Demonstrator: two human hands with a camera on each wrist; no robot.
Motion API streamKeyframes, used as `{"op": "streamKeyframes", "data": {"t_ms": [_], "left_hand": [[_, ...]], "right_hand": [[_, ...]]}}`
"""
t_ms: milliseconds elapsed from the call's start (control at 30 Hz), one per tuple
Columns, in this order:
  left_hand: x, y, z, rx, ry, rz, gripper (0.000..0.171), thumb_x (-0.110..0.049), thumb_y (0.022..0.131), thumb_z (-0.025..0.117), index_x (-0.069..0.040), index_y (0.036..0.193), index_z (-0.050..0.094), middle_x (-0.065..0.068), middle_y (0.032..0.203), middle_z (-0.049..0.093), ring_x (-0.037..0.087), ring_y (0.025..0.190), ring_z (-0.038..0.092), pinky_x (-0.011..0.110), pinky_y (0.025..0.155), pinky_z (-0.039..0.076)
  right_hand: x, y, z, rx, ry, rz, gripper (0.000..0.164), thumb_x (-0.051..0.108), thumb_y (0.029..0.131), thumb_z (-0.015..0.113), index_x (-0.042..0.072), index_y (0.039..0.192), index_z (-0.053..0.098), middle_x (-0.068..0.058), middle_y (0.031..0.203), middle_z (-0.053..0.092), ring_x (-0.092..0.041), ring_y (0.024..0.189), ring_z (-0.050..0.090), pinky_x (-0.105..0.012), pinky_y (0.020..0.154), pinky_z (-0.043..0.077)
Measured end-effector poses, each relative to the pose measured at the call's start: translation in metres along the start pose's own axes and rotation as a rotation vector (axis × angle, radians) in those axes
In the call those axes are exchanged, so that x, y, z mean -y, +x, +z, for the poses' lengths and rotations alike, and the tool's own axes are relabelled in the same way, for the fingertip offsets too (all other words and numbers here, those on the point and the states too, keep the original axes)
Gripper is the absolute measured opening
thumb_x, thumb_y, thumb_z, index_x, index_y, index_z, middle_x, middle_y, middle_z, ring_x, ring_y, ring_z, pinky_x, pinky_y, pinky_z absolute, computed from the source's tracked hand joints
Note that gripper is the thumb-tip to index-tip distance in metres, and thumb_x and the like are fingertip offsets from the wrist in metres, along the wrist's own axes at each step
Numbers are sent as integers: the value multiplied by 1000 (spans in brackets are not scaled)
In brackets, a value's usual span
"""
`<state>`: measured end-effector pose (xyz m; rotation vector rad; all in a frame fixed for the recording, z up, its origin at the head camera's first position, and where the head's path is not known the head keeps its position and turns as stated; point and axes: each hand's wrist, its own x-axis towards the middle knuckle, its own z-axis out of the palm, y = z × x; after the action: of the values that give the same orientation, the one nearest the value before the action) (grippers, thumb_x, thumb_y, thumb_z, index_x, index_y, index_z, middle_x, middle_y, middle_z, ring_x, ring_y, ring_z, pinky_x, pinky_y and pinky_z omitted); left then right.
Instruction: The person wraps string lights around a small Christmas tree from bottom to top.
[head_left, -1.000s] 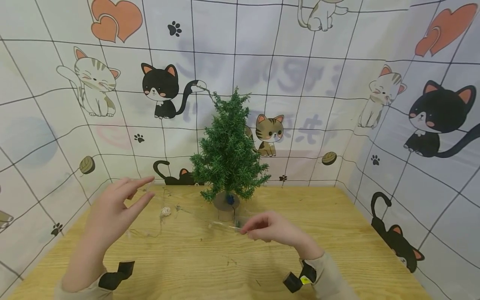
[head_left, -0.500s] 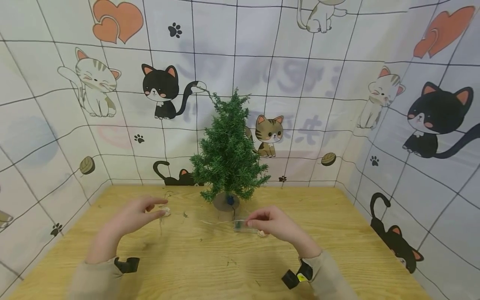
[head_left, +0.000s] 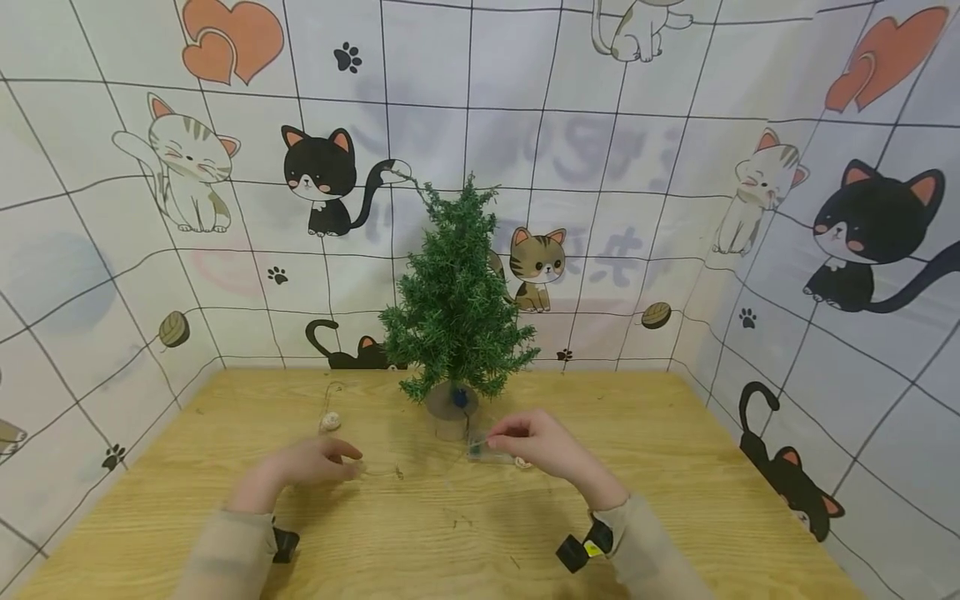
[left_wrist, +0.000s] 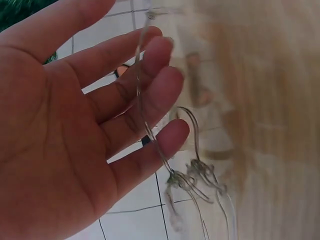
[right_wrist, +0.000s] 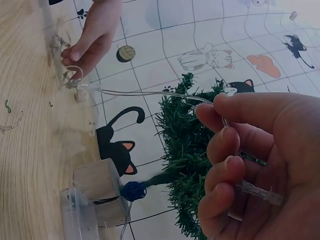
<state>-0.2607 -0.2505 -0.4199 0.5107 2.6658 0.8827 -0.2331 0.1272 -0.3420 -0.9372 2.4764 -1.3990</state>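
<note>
Left hand (head_left: 318, 462) nearer clear box (right_wrist: 79, 215)

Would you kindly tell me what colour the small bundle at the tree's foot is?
Dark blue; the bundle shows best in the right wrist view.

The left hand (head_left: 307, 465) is over the counter (head_left: 637, 417), well apart from the right hand (head_left: 547, 447). Between them runs a wire (right_wrist: 150, 93), from the right hand's fingers towards the left hand. A tree (head_left: 459, 292) on its base (head_left: 444, 419) stands beyond both hands, between the two. Before the base, just under the right hand's fingertips, lies a case (head_left: 489, 456). One round piece (head_left: 330, 422) lies beyond the left hand, another beneath the right. A sheet (head_left: 600, 167) hangs behind the tree and to either side of the hands.
</note>
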Motion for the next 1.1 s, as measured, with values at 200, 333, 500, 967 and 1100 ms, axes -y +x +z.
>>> {"op": "streamKeyframes", "data": {"t_ms": [200,333,500,967,1100], "left_hand": [[-7,-5,3,22,39,11,45,-26,89,69,0,125,62,20,119,62,39,107,58,58,89,44],[-17,-12,-1,16,78,45,48,-26,89,70,-1,128,60,22,128,56,45,119,50,61,94,39],[-39,-17,0,42,15,196,60,-35,91,68,-8,142,49,17,143,45,42,132,39,61,99,36],[-68,-1,19,256,-290,416,70,-26,96,62,-15,155,26,11,146,43,36,132,41,58,102,34],[-60,-4,18,316,-427,389,72,-22,97,61,-13,156,20,21,140,47,41,122,49,46,97,44]], "right_hand": [[-13,10,-2,15,-85,-22,15,13,95,61,5,101,73,5,76,62,-7,58,45,-24,56,40],[-3,13,-6,31,-119,-85,13,15,94,64,9,98,74,5,73,62,-7,56,43,-23,55,38],[17,15,-7,68,-172,-148,12,17,94,65,11,97,75,7,71,61,-5,53,38,-22,52,35],[68,25,-18,99,-233,-286,12,17,95,64,13,100,75,10,77,66,-6,52,43,-24,54,40],[75,32,-22,89,-262,-285,11,16,95,64,14,98,75,10,76,67,-6,52,47,-25,53,41]]}}
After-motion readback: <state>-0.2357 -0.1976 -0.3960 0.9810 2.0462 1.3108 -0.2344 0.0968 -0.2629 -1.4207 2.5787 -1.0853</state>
